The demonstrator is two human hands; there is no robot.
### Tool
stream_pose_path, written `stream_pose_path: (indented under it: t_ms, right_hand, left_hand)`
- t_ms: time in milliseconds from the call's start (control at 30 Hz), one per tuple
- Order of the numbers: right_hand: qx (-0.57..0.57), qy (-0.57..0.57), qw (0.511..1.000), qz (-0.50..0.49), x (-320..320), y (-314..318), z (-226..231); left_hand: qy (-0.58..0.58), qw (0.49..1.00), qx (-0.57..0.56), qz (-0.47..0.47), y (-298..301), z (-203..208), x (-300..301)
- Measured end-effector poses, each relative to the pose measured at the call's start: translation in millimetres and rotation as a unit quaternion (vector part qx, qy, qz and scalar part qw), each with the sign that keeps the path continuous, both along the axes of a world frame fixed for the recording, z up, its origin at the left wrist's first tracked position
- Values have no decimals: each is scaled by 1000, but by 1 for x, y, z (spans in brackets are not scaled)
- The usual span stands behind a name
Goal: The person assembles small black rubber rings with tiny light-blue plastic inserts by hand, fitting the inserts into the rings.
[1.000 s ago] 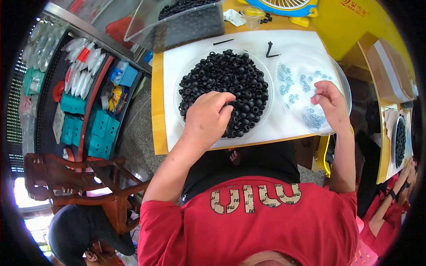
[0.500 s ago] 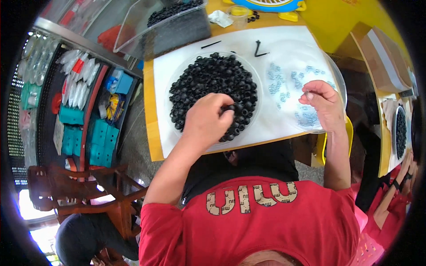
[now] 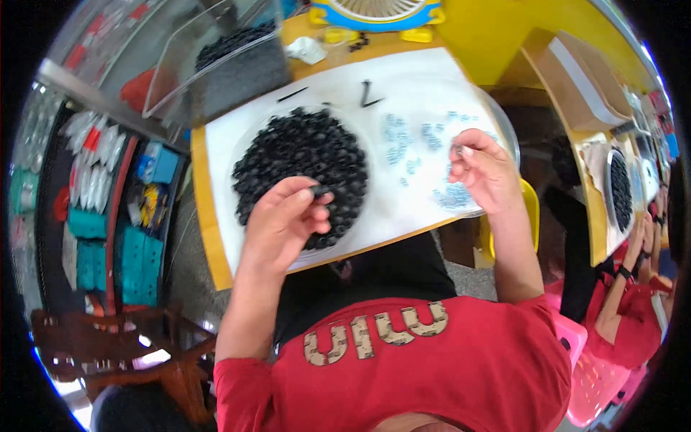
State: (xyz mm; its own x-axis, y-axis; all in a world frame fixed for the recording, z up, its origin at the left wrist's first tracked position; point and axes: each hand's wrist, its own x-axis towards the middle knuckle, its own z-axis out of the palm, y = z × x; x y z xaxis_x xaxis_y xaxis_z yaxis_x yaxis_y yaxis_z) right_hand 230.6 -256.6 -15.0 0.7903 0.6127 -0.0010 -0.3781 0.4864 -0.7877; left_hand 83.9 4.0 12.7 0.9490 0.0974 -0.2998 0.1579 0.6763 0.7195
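Note:
My left hand (image 3: 282,222) is raised over the near edge of a pile of small black round pieces (image 3: 302,155), several of which show a hole. Between its thumb and forefinger it pinches one small black round piece (image 3: 318,191). The pile lies in a shallow clear round tray. My right hand (image 3: 486,173) hovers over a second clear round tray (image 3: 509,137), its thumb and forefinger closed on something tiny that I cannot make out. Small pale bluish pieces (image 3: 453,196) lie in clusters in that tray, beneath and beside the hand.
A clear bin (image 3: 241,79) of black pieces stands at the back left. Two thin black tools (image 3: 370,95) lie behind the trays on the white sheet. At the back are a blue and yellow fan (image 3: 378,14) and a crumpled tissue (image 3: 306,50). Another person (image 3: 625,309) works at the right.
My left hand has lifted out of the black pile and come toward me with one black piece. My right hand still pinches over its tray. The whole view has shifted.

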Motion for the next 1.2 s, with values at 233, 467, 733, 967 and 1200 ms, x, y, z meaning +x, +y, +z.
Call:
stream_pose_path:
  t_ms: [233,467,733,967,1200]
  right_hand:
    - [-165,-126,973,97,-48,63,24]
    - [-260,-367,891,57,-72,114,38]
    - [-286,-431,855,30,-78,123,41]
    - [-321,-483,814,-42,-72,123,34]
    - [-293,-318,900,58,-70,125,40]
  left_hand:
    - [19,1000,0,21,-8,0,-2]
    - [-28,992,120,15,-4,-3,-19]
    - [-15,960,278,17,-3,12,-25]
    - [21,937,335,95,12,2,-27]
    - [15,998,38,51,17,3,-22]
